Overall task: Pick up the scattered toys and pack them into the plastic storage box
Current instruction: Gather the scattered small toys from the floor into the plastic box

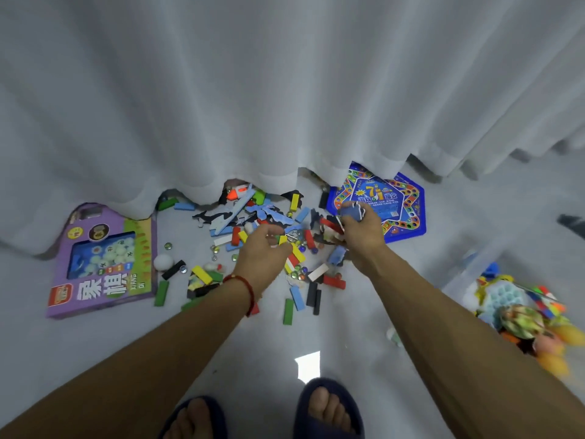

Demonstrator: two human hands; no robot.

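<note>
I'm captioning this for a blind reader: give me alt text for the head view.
A person's left hand and right hand each grip small toy pieces over scattered coloured blocks on a pale floor, between a purple game box and a blue game board.

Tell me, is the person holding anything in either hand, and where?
Both hold toys. The right hand clutches a bundle of blocks and blue pieces in curled fingers; the left hand pinches small blocks at its fingertips.

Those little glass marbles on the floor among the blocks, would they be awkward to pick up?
Probably. The marbles look round and glossy, so they would likely roll off at a nudge on the smooth floor. They are small and lie between wooden blocks, so pinching each one seems fiddly; scooping several may be easier.
</note>
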